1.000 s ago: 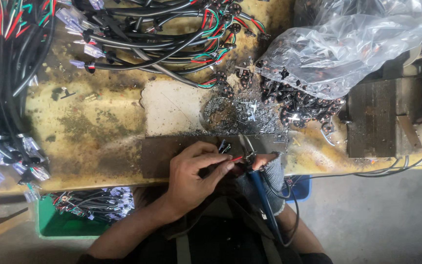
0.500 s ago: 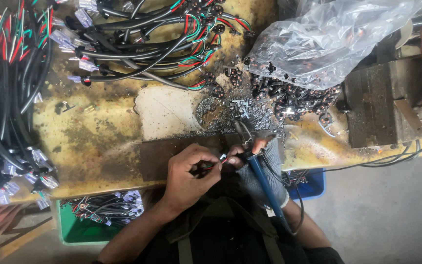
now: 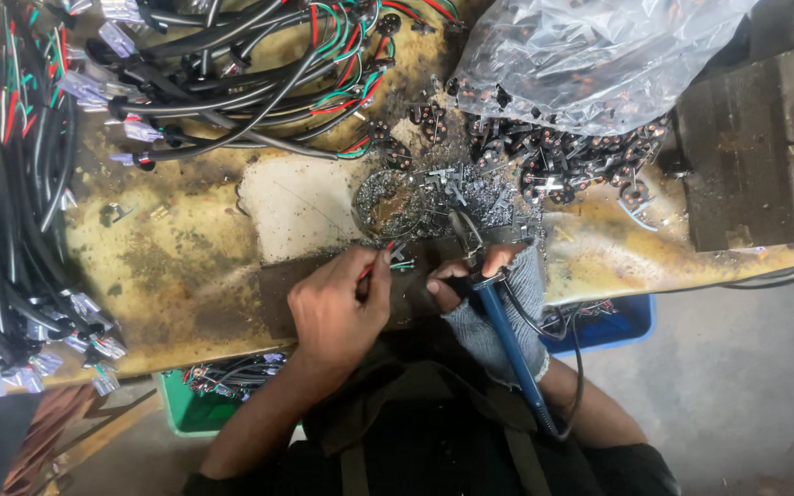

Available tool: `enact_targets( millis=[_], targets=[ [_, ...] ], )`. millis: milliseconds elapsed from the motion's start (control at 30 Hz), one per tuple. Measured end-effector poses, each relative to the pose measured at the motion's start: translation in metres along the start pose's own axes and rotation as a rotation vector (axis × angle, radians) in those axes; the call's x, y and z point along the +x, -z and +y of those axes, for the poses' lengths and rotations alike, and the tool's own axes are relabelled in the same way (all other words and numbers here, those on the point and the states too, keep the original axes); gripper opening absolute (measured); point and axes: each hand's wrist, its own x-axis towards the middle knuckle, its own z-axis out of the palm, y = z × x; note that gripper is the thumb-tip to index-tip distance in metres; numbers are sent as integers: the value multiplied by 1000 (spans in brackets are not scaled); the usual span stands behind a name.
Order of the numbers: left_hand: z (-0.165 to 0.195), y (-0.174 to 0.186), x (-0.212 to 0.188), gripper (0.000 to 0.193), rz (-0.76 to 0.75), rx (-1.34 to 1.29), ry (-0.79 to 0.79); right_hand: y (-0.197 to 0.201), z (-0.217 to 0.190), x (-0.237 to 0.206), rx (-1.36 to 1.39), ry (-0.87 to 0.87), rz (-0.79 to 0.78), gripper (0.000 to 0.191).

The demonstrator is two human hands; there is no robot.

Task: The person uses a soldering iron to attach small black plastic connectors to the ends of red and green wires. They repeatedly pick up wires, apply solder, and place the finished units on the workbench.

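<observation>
My left hand [image 3: 337,308] pinches a thin cable end with red and green wires [image 3: 388,260] over a dark metal plate [image 3: 277,285] at the bench's front edge. My right hand [image 3: 475,276], in a grey knitted sleeve, grips a blue-handled soldering iron [image 3: 512,354] whose tip points at the wire ends. The two hands are close together, almost touching. A heap of small metal bits and solder scraps [image 3: 415,197] lies just beyond them.
Bundles of black cables with red, green and white wires [image 3: 232,73] cover the back and left of the stained yellow bench [image 3: 167,248]. A clear plastic bag [image 3: 590,55] lies over small black connectors [image 3: 581,161]. A dark block [image 3: 746,156] stands right. Green [image 3: 190,413] and blue [image 3: 618,326] bins sit below.
Both hands stay at the plate; my left hand has shifted slightly and holds the wire ends nearer the scrap heap. The camera has drifted a little.
</observation>
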Motion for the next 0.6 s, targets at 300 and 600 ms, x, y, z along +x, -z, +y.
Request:
enact_targets(
  millis=[300, 600],
  targets=[
    [8, -4, 24, 20, -43, 189, 2, 10, -2, -1, -181, 88, 54, 33],
    [9, 13, -7, 14, -262, -157, 236, -4, 9, -10, 788, -165, 48, 26]
  ],
)
